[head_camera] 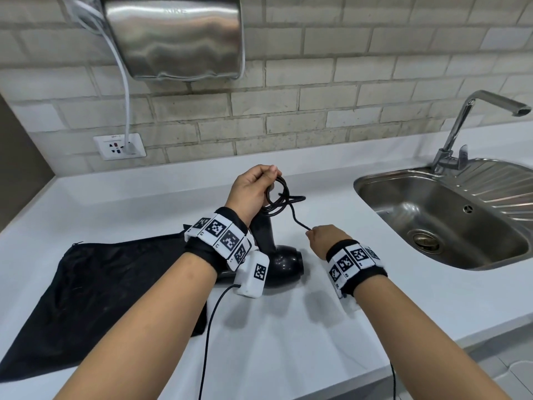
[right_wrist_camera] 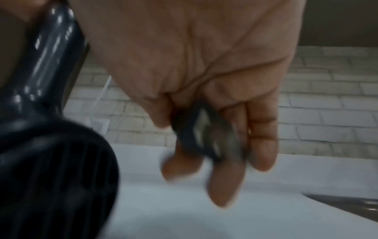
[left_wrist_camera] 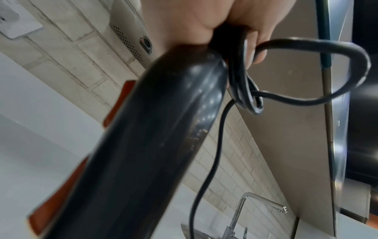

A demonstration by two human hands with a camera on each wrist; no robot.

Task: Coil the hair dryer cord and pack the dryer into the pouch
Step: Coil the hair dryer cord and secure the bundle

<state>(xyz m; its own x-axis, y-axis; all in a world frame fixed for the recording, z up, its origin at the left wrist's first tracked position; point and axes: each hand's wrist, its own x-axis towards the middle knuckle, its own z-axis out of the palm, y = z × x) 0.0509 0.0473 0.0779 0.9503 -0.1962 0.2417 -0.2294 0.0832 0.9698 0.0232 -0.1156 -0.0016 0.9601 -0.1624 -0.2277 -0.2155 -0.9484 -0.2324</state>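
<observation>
- While the left hand (head_camera: 250,188) clenches the top of the dryer's handle together with the loops already gathered, the thumb should stay pressed over those loops so none springs free.
- The right hand (head_camera: 326,237) pinches the free run of the cord (head_camera: 297,219); it looks best fed round with light tension, each new loop matching the others.
- The hair dryer (head_camera: 284,262) stands nose-down on the counter (head_camera: 288,327), just beside the pouch (head_camera: 109,287); keeping it planted there should steady the winding.
- The pouch lies flat, and whether its mouth is open I cannot tell.
</observation>
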